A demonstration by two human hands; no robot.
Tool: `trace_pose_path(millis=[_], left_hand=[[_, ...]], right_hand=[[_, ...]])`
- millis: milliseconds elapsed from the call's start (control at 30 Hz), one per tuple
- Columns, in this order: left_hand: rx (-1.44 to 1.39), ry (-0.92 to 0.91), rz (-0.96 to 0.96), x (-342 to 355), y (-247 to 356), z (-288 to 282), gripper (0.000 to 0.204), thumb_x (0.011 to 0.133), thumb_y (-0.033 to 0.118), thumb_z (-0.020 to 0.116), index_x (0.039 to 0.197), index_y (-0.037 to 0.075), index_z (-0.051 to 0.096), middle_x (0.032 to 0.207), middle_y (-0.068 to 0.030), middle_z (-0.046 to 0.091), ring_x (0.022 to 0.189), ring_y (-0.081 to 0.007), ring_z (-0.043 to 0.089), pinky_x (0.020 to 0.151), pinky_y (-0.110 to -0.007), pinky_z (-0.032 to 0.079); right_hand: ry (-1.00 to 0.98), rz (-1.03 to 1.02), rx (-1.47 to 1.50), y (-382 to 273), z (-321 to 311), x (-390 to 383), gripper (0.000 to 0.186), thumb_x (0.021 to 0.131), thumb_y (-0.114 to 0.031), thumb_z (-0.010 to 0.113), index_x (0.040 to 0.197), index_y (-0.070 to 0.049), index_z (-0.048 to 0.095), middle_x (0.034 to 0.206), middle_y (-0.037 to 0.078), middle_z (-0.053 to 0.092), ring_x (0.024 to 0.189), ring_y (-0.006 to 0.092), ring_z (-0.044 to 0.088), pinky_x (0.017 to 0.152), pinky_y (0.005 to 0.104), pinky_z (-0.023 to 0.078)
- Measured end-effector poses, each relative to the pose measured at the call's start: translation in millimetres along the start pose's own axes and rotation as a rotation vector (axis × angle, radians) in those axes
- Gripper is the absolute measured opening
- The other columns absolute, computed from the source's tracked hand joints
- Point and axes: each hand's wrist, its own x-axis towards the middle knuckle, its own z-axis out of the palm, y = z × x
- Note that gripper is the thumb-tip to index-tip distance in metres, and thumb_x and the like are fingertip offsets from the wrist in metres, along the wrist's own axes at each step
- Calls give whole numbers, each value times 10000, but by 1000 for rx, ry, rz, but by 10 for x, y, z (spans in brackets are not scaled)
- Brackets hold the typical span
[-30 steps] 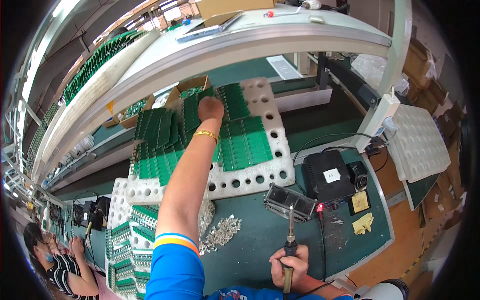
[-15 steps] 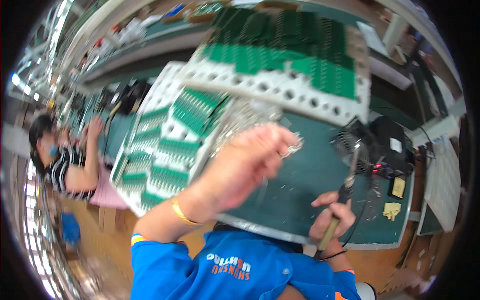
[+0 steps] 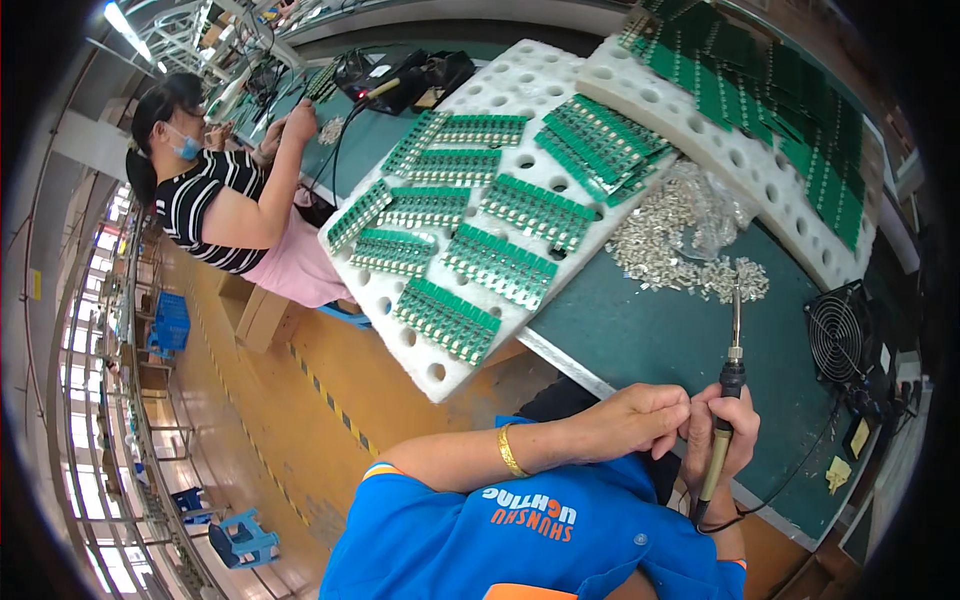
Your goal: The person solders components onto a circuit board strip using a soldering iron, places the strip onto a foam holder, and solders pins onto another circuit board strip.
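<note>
My right hand (image 3: 739, 432) is wrapped round a soldering iron (image 3: 717, 463), whose metal tip points away from me over the dark green bench. Close against it, my left hand (image 3: 640, 418) has its fingertips pinched together; what they hold, if anything, is too small or hidden to make out. Beyond the iron's tip lies a loose heap of small silvery metal pieces (image 3: 650, 235), partly under a clear plastic bag (image 3: 715, 215). Left of the heap, several green circuit board panels (image 3: 498, 265) rest on a white perforated foam board (image 3: 437, 372).
A second foam board (image 3: 700, 130) with green panels stands at the far right. A black fan (image 3: 838, 335) and a yellow sponge (image 3: 838, 474) sit on the right, the iron's cord (image 3: 790, 500) nearby. To the left a co-worker (image 3: 225, 210) sits at the bench (image 3: 590, 300).
My left hand has come back from beside the heap of metal pieces to meet my right hand. The view has swung left, showing more of the co-worker and floor. The iron stays in my right hand.
</note>
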Motion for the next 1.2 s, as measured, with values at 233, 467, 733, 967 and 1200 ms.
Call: trace_pose_path(millis=[233, 467, 733, 967, 1200], left_hand=[[573, 365, 141, -819, 192, -303, 274, 1057, 249, 446, 1012, 53, 632, 722, -3, 544, 646, -70, 506, 561, -259, 426], [578, 1412, 290, -1970, 316, -1381, 194, 943, 197, 671, 985, 8, 663, 783, 14, 619, 726, -62, 549, 671, -238, 462], [927, 1386, -102, -1966, 475, -1649, 301, 869, 279, 734, 955, -5, 689, 856, -51, 681, 826, -125, 618, 762, -292, 492], [1107, 1295, -135, -2009, 539, -1688, 280, 853, 271, 742, 915, 5, 684, 831, -76, 693, 816, -150, 642, 763, -318, 501], [1101, 1255, -152, -2003, 569, -1729, 222, 851, 207, 733, 897, -3, 679, 819, -73, 683, 807, -140, 631, 760, -297, 500]], right_hand=[[-85, -109, -113, -18, 227, 49, 286, 887, 13, 647, 1081, -85, 461, 746, 138, 546, 579, 261, 532, 516, 361, 429], [-267, -117, 42, 55, 404, 58, 264, 872, 22, 654, 1049, -82, 487, 782, 138, 621, 615, 267, 614, 529, 374, 477], [-421, -246, 207, 103, 1377, 209, 452, 733, 47, 695, 1123, -85, 508, 886, 150, 625, 681, 325, 619, 581, 408, 506], [-531, -264, 174, 66, 1696, 162, 469, 735, 50, 636, 1157, -96, 492, 767, 124, 487, 681, 327, 557, 575, 434, 459], [-508, -279, 163, 24, 1749, 172, 483, 736, 48, 631, 1171, -93, 477, 756, 121, 451, 683, 324, 527, 567, 435, 435]])
